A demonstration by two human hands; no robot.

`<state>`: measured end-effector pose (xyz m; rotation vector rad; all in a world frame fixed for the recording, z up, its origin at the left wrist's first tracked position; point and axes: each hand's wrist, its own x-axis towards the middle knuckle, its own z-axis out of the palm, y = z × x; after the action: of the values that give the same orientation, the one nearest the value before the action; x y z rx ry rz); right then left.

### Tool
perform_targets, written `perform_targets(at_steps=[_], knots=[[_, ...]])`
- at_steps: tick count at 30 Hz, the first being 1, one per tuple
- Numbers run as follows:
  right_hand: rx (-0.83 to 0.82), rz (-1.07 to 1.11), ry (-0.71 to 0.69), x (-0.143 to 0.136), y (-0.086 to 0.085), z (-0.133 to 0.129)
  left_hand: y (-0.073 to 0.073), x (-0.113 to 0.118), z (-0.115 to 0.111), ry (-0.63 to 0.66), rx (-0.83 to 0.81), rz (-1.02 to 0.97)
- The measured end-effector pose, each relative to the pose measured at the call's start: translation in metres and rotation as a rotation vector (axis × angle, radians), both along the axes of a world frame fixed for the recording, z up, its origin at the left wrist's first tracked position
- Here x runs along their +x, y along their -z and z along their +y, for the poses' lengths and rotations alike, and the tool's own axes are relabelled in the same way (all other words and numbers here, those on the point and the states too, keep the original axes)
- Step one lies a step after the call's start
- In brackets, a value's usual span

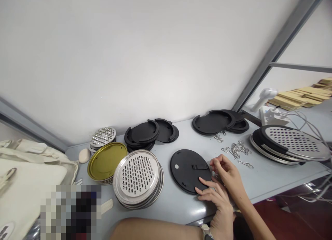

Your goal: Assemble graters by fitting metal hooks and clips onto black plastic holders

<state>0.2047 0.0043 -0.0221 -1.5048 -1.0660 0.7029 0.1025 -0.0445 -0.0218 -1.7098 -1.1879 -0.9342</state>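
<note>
A black round plastic disc (188,174) lies on the table in front of me, with a raised slotted piece near its middle and a pale round spot. My left hand (216,195) grips the disc at its near right edge, fingers spread over the top and thumb hidden. Close beside it, my right hand (224,169) pinches at the disc's right edge with thumb and finger together. Whatever lies between those fingertips is too small to make out. Beyond the right hand is a loose pile of small wire clips (237,149).
Stacked round metal graters (140,176) stand left of the disc, beside gold-coloured round lids (107,162). Black plastic rings (141,132) lie along the wall. More graters (298,143) overhang the table's right edge, near a white device (264,98) and cables.
</note>
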Motion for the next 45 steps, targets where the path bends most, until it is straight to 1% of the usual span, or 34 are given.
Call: perform_targets(at_steps=[2,4,6,7,11,14,16,18,20,22,24,26,28,29,31,32,34,35,36,37,38,39,40,42,43,44,45], knots=[[-0.024,-0.036,0.005,-0.001,0.001,0.001,0.005,0.002,0.002,-0.099,-0.069,0.205],[-0.036,-0.058,0.006,-0.003,0.000,0.002,0.008,0.004,0.005,-0.179,-0.034,0.365],[-0.045,-0.095,0.008,-0.006,-0.001,0.003,0.009,0.004,0.006,-0.197,0.014,0.433],[-0.049,-0.134,0.021,-0.006,-0.001,0.003,0.008,0.003,0.005,-0.187,-0.001,0.442],[-0.071,-0.371,0.096,0.001,0.003,-0.005,0.009,0.003,0.002,-0.118,-0.180,0.398],[-0.132,-0.490,0.104,0.014,0.010,-0.017,0.016,0.006,0.000,-0.097,-0.261,0.398],[-0.136,-0.541,0.079,0.020,0.014,-0.026,0.022,0.009,0.000,-0.081,-0.289,0.397],[-0.145,-0.552,0.046,0.023,0.013,-0.031,0.027,0.012,0.000,-0.082,-0.270,0.356],[-0.177,-0.530,-0.002,0.023,0.008,-0.032,0.030,0.013,0.001,-0.096,-0.238,0.341],[-0.231,-0.494,-0.056,0.021,0.002,-0.031,0.030,0.011,0.002,-0.119,-0.241,0.426],[-0.284,-0.460,-0.092,0.021,-0.002,-0.028,0.028,0.008,0.004,-0.144,-0.246,0.567],[-0.316,-0.427,-0.107,0.022,-0.003,-0.027,0.025,0.005,0.006,-0.172,-0.196,0.650],[-0.331,-0.423,-0.081,0.024,-0.002,-0.027,0.022,0.003,0.006,-0.198,-0.121,0.628],[-0.331,-0.443,-0.048,0.025,0.000,-0.028,0.020,0.002,0.005,-0.205,-0.112,0.589],[-0.328,-0.505,0.020,0.026,0.002,-0.029,0.017,0.004,0.001,-0.191,-0.151,0.469],[-0.333,-0.529,0.028,0.027,0.002,-0.029,0.017,0.005,-0.002,-0.170,-0.185,0.398],[-0.365,-0.531,-0.032,0.026,-0.001,-0.029,0.016,0.008,-0.006,-0.123,-0.231,0.274],[-0.384,-0.520,-0.074,0.025,-0.003,-0.028,0.017,0.008,-0.007,-0.113,-0.231,0.245],[-0.401,-0.509,-0.114,0.025,-0.005,-0.028,0.019,0.007,-0.005,-0.122,-0.210,0.256],[-0.414,-0.500,-0.143,0.024,-0.007,-0.026,0.020,0.005,0.000,-0.149,-0.156,0.310],[-0.422,-0.494,-0.163,0.023,-0.008,-0.025,0.022,0.002,0.008,-0.197,-0.058,0.402],[-0.426,-0.490,-0.177,0.023,-0.009,-0.024,0.024,-0.002,0.018,-0.255,0.094,0.524],[-0.425,-0.486,-0.185,0.023,-0.010,-0.023,0.026,-0.008,0.031,-0.314,0.305,0.653],[-0.381,-0.478,-0.181,0.024,-0.012,-0.021,0.028,-0.018,0.055,-0.429,0.793,0.906],[-0.335,-0.474,-0.166,0.025,-0.014,-0.020,0.030,-0.021,0.065,-0.446,0.995,0.997],[-0.282,-0.467,-0.150,0.026,-0.017,-0.020,0.033,-0.021,0.072,-0.414,1.126,1.029],[-0.224,-0.454,-0.137,0.027,-0.020,-0.019,0.036,-0.018,0.075,-0.372,1.161,1.003]])
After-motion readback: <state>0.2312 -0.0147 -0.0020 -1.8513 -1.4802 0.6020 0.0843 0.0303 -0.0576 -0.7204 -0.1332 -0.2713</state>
